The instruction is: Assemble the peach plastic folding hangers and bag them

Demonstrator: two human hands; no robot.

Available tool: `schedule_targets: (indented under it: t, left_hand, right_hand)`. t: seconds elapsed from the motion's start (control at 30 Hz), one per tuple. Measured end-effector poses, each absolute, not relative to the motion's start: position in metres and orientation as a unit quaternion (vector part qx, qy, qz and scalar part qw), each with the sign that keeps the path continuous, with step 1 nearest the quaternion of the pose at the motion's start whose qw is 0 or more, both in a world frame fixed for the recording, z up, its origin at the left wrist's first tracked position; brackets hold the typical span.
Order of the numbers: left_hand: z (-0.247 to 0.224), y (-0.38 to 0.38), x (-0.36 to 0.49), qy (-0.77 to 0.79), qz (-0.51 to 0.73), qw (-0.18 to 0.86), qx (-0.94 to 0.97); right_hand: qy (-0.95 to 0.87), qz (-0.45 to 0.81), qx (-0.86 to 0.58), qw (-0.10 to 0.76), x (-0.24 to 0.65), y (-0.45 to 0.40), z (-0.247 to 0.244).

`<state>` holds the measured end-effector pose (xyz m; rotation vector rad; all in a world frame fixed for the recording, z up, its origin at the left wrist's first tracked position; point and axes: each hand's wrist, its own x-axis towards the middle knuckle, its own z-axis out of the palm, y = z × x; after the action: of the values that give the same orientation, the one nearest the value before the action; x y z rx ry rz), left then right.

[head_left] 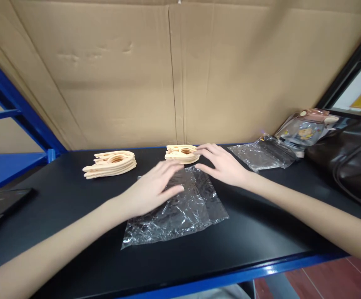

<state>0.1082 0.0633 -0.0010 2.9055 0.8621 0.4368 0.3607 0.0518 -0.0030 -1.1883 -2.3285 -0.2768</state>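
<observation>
A clear plastic bag (180,211) lies flat and crinkled on the black tabletop (249,236). My left hand (151,187) is over the bag's left part, thumb apart from the fingers, holding nothing. At the back middle sits a small stack of pale wooden cut-out pieces (182,154) with a round hole. My right hand (219,164) is at the right side of this stack, its fingers spread and fingertips close to it; whether they touch is unclear. A second, larger stack of similar pieces (110,164) rests further left.
Another clear bag (261,153) lies at the back right, beside a transparent pouch with a printed picture (305,131). A dark leather bag (348,158) stands at the right edge. A black phone-like object (4,203) is at far left. Cardboard (121,83) forms the back wall.
</observation>
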Motion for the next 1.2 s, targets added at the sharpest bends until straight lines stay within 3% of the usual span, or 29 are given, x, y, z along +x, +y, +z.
schedule_targets:
  t: [0.23,0.43,0.63,0.83,0.97,1.2]
  left_hand:
    - [-0.009,0.036,0.119,0.19,0.1,0.081,0.973]
    - [-0.017,0.035,0.124,0.171,0.094,0.043,0.98]
    - [-0.025,0.033,0.126,0.156,0.092,-0.015,0.983]
    - [-0.027,0.031,0.126,0.138,0.124,-0.071,0.98]
    - [-0.027,0.03,0.125,0.138,0.148,-0.107,0.974]
    - [-0.022,0.025,0.121,0.148,0.199,-0.208,0.946]
  right_hand:
    - [-0.87,0.0,-0.446,0.213,0.351,0.117,0.003]
    - [-0.857,0.096,-0.467,0.196,0.344,0.141,0.001]
    - [-0.836,0.1,-0.44,0.314,0.346,0.135,0.005]
    - [-0.699,0.436,-0.359,0.438,0.339,0.066,0.012]
    - [-0.655,0.539,-0.336,0.409,0.347,0.026,-0.002]
    - [-0.75,0.483,-0.374,0.253,0.39,0.028,-0.001]
